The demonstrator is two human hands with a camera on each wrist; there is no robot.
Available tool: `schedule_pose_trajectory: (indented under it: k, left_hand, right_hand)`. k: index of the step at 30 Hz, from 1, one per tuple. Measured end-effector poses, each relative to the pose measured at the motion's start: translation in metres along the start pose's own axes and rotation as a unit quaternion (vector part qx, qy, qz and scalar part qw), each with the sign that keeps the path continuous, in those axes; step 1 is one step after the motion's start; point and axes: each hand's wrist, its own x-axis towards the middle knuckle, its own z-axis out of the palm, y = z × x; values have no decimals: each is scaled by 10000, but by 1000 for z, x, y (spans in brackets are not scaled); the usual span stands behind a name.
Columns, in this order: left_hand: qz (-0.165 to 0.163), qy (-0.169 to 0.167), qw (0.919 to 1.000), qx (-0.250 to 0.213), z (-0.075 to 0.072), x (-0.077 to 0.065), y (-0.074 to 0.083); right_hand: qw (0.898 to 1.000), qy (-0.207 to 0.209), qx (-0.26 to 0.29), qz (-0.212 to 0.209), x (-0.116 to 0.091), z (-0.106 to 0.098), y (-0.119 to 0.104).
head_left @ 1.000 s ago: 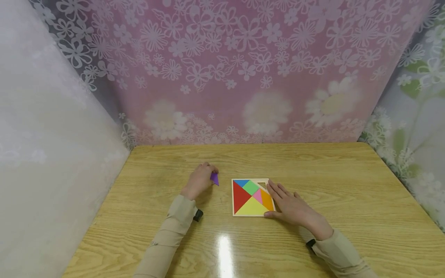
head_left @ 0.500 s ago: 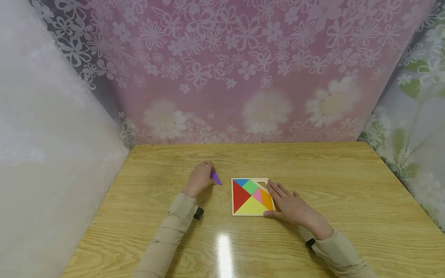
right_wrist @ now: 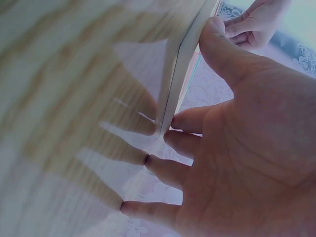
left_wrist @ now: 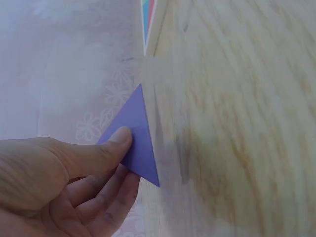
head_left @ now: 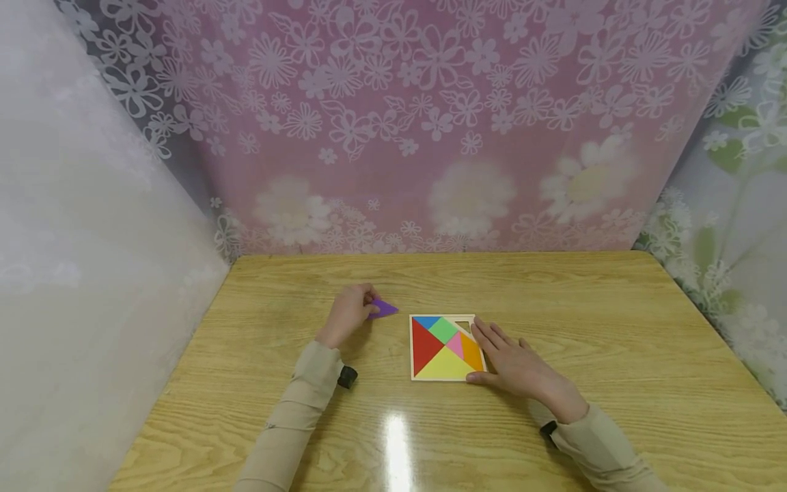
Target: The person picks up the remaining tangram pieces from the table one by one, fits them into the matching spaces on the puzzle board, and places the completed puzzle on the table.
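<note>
Between thumb and fingers my left hand (head_left: 350, 313) pinches a purple triangular tangram piece (left_wrist: 136, 133), held left of the tangram board (head_left: 411, 348). The piece's tip points right, toward the board. In the board's pale frame lie a red triangle (head_left: 424, 348), a yellow triangle (head_left: 444, 366), a green square (head_left: 444, 331), and blue, pink and orange pieces. A triangular gap shows bare at the top right corner. My right hand (head_left: 516, 365) rests at the board's right edge, its fingers stretched out and spread, thumb at the lower right corner, fingertips touching the table in the right wrist view.
A wood-grain table (head_left: 553, 294) lies under everything, with a bright light reflection near its front. Behind it hangs a pink flowered cloth (head_left: 393, 171), with pale cloths along the left and right sides. Both wrists wear dark bands under beige sleeves.
The purple triangle has turned in my left hand, so its tip swings from pointing down to pointing right. The left hand has shifted slightly; the right hand and board stay still.
</note>
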Motion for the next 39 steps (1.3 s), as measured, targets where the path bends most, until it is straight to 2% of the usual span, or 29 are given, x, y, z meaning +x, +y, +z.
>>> schedule_pose_trajectory:
  k: [5, 8, 12, 19, 24, 30, 39]
  left_hand:
    - [-1, 148, 9995, -263, 0, 1, 2]
    - [153, 280, 9987, -400, 1, 1, 5]
    - [405, 345, 9979, -372, 4, 0, 13]
    - [532, 311, 9979, -189, 9, 6, 34]
    - [618, 120, 9980, -90, 11, 13, 55]
    - [879, -283, 9955, 212, 17, 21, 79]
    - [1292, -715, 9883, 370, 31, 30, 100]
  right_hand:
    - [10000, -5, 17, 16, 0, -1, -1]
    - [10000, -9, 25, 19, 0, -1, -1]
    - [10000, -6, 15, 21, -1, -1, 0]
    - [10000, -22, -7, 72, 0, 0, 0]
    - [9999, -39, -26, 124, 1, 1, -1]
    - [9999, -27, -44, 160, 2, 2, 0]
    - [9997, -20, -109, 203, 2, 2, 1]
